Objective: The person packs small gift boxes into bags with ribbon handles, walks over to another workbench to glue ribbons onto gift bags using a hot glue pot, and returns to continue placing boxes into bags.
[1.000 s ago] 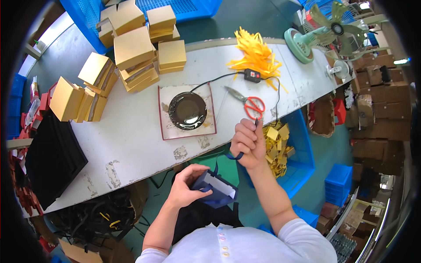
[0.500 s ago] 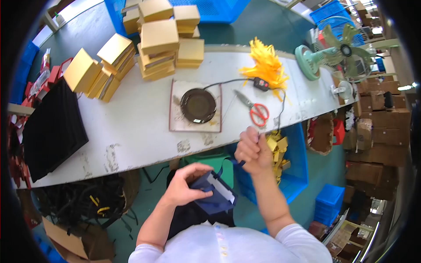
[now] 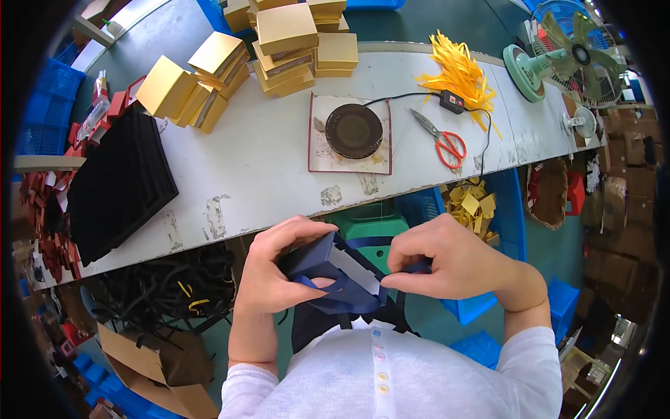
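Note:
My left hand (image 3: 269, 269) is closed around a dark blue box (image 3: 311, 260), tilted in front of my body, with its white inside showing along one side. A dark blue ribbon (image 3: 371, 241) runs from the box towards my right hand (image 3: 453, 262). That hand has its fingers curled in a pinch on the ribbon, right beside the box's edge. Another loop of ribbon shows near my left thumb. On the table ahead lie a round dark hot plate (image 3: 354, 130) on a stained board and red-handled scissors (image 3: 447, 142).
Gold boxes (image 3: 286, 31) stand stacked at the table's back. Yellow strips (image 3: 460, 66) lie beside the hot plate's cord switch (image 3: 451, 102). A black stack (image 3: 122, 185) is at left, a green fan (image 3: 530, 70) at right. Below are a green stool (image 3: 366, 227) and a blue crate (image 3: 513, 209).
My right hand has come down from near the table edge to beside the box, now closed on the ribbon there. The view has shifted, so the table things appear higher and farther right.

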The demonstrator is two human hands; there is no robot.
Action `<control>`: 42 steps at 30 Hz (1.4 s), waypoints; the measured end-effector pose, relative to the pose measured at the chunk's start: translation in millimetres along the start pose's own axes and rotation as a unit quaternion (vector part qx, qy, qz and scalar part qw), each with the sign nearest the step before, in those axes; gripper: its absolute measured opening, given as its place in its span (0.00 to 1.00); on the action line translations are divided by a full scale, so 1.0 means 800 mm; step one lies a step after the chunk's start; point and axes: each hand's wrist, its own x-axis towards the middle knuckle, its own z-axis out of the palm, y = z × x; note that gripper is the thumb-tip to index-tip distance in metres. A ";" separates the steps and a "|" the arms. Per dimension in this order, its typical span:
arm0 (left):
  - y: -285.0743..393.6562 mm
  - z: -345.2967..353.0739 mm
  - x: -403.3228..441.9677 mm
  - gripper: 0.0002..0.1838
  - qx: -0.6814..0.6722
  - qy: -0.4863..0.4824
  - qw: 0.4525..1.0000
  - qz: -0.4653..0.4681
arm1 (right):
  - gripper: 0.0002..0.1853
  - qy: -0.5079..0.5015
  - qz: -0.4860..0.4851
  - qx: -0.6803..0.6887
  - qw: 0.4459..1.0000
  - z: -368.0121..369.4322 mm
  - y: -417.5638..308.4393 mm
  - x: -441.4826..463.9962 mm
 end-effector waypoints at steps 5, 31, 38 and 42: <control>0.012 0.001 -0.002 0.29 0.030 0.008 0.999 0.036 | 0.09 0.023 -0.036 -0.038 0.998 0.012 0.004 0.003; -0.004 0.011 -0.004 0.28 0.025 0.041 0.998 0.045 | 0.05 0.075 -0.042 -0.116 0.990 0.030 0.030 0.011; -0.011 0.013 -0.004 0.28 -0.010 0.045 0.999 -0.011 | 0.05 0.093 -0.020 0.052 0.994 0.035 0.044 0.020; -0.019 0.004 -0.004 0.27 -0.039 0.045 0.997 -0.059 | 0.09 0.424 -0.015 0.234 0.875 0.019 0.060 0.016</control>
